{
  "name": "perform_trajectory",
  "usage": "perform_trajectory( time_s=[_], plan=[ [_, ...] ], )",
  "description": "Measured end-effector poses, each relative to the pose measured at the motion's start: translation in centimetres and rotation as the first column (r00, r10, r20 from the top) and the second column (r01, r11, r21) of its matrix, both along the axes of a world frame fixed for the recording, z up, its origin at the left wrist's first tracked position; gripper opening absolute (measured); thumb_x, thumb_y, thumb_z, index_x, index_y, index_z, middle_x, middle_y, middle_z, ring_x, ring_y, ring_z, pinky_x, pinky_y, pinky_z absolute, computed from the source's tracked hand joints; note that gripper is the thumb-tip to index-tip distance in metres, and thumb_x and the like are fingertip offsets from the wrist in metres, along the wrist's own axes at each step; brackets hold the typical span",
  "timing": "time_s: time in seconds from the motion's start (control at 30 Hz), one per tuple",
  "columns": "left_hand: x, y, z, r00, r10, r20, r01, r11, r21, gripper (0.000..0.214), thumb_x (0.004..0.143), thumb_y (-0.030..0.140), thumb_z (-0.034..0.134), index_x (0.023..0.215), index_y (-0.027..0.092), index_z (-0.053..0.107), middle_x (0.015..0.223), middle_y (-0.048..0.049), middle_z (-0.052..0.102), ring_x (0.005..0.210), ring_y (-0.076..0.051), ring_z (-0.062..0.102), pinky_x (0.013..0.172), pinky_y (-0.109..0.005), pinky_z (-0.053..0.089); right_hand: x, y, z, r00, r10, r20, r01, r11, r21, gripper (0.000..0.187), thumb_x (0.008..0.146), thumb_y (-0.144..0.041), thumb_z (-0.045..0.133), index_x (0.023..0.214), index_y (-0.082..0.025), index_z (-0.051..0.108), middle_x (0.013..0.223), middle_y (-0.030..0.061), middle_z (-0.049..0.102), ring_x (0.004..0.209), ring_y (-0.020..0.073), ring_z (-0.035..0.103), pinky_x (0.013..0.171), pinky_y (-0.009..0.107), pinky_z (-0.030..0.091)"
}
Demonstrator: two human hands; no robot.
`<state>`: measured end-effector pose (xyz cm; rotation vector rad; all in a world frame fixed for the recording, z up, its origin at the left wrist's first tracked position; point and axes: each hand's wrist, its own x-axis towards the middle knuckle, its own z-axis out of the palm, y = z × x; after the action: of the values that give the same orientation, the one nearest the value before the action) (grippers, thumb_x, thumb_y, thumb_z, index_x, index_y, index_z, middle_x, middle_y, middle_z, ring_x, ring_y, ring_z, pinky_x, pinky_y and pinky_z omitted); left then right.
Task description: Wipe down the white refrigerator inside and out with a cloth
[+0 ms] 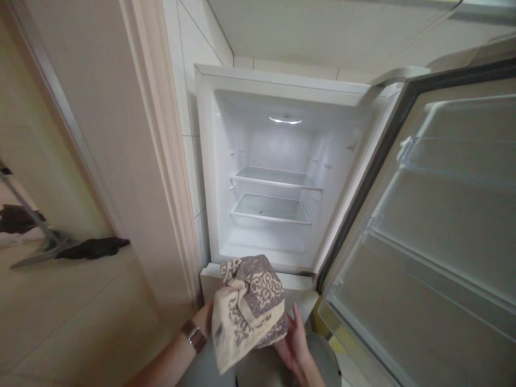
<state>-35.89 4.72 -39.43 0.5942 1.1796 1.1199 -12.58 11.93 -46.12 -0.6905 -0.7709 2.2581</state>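
Observation:
I hold a patterned brown and beige cloth (248, 303) in front of an open refrigerator (278, 177). My left hand (209, 317), with a brown watch on the wrist, grips the cloth from behind and is mostly hidden by it. My right hand (294, 344) supports the cloth from below, palm up with fingers spread. The fridge compartment is lit, and two glass shelves (274, 180) inside it carry nothing.
The fridge door (435, 226) stands open on the right, its door racks bare. A cream door frame (161, 161) rises on the left. Beyond it lie a mop (44, 242) and a dark cloth (94, 247) on the tiled floor.

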Motion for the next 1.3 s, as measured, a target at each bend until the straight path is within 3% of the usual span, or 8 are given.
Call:
perform_trajectory(
  time_s=[0.13,0.27,0.4,0.6,0.97,1.1,1.2,1.3],
  plan=[
    [2.6,-1.6,1.3,0.96,-0.166,0.225,0.173,0.985,-0.014,0.051,0.057,0.051,0.083,0.102,0.026,0.081,0.091,-0.0082,0.081,0.1,-0.039,0.077,0.092,-0.047,0.06,1.2,-1.3,3.0,0.993,0.059,0.102,-0.051,0.996,-0.08,0.07,0.054,-0.07,0.09,0.097,-0.017,0.075,0.094,0.0116,0.079,0.105,0.0329,0.075,0.099,0.048,0.056],
    [3.2,-1.9,1.7,0.99,-0.091,0.103,0.08,0.991,0.106,0.044,0.067,0.053,0.084,0.1,0.023,0.079,0.092,-0.0065,0.081,0.103,-0.034,0.076,0.094,-0.042,0.058,3.0,-1.9,4.7,0.974,0.013,0.225,-0.016,1.0,0.011,0.071,0.048,-0.039,0.1,0.108,-0.017,0.071,0.099,0.0105,0.08,0.098,0.0303,0.077,0.099,0.047,0.057],
    [3.0,-1.5,0.7,0.997,-0.019,0.071,0.011,0.993,0.122,0.051,0.069,0.062,0.082,0.099,0.021,0.077,0.093,-0.0071,0.08,0.105,-0.032,0.075,0.096,-0.042,0.057,3.6,-3.4,5.7,0.957,-0.06,0.284,0.049,0.998,0.044,0.064,0.054,-0.032,0.098,0.108,-0.017,0.067,0.101,0.0088,0.08,0.096,0.0291,0.077,0.095,0.045,0.059],
    [2.6,-1.6,-1.5,0.996,0.022,0.09,-0.025,0.999,0.025,0.056,0.067,0.067,0.08,0.095,0.02,0.077,0.096,-0.0078,0.081,0.107,-0.033,0.073,0.101,-0.042,0.054,3.7,-5.9,4.8,0.941,-0.126,0.313,0.123,0.992,0.03,0.064,0.058,-0.035,0.097,0.112,-0.017,0.068,0.106,0.0092,0.079,0.098,0.0291,0.077,0.094,0.042,0.059],
    [2.7,-2.1,-1.0,0.965,0.03,-0.26,0.008,0.99,0.144,0.039,0.074,0.058,0.073,0.083,0.02,0.077,0.097,-0.0062,0.079,0.109,-0.032,0.068,0.098,-0.037,0.051,4.7,-7.6,2.8,0.946,-0.128,0.298,0.18,0.971,-0.156,0.06,0.058,-0.03,0.095,0.11,-0.017,0.068,0.104,0.0104,0.08,0.1,0.0319,0.077,0.093,0.045,0.06],
    [2.0,-1.9,-1.8,0.986,-0.03,-0.166,0.051,0.991,0.123,0.047,0.08,0.059,0.066,0.102,0.019,0.076,0.107,-0.0077,0.078,0.106,-0.029,0.069,0.091,-0.037,0.053,4.7,-7.6,3.3,0.931,-0.205,0.302,0.253,0.958,-0.131,0.069,0.059,-0.032,0.095,0.12,-0.02,0.066,0.11,0.0108,0.079,0.1,0.0324,0.077,0.091,0.045,0.061],
    [2.1,-2.9,-2.2,0.94,0.077,-0.332,-0.009,0.979,0.202,0.046,0.081,0.052,0.071,0.116,0.022,0.072,0.118,-0.0074,0.074,0.113,-0.028,0.066,0.094,-0.034,0.051,4.7,-7.1,4.2,0.897,-0.302,0.321,0.353,0.929,-0.112,0.078,0.058,-0.034,0.095,0.127,-0.021,0.063,0.11,0.0097,0.079,0.098,0.0326,0.078,0.09,0.046,0.062],
    [3.1,-4.3,-2.8,0.861,0.016,-0.509,0.171,0.932,0.319,0.041,0.083,0.042,0.076,0.119,0.023,0.073,0.124,-0.0075,0.071,0.119,-0.026,0.063,0.103,-0.033,0.047,5.0,-6.8,4.7,0.881,-0.331,0.339,0.384,0.918,-0.099,0.077,0.056,-0.033,0.096,0.124,-0.02,0.062,0.106,0.0084,0.08,0.095,0.0323,0.078,0.089,0.046,0.063]
  ],
)
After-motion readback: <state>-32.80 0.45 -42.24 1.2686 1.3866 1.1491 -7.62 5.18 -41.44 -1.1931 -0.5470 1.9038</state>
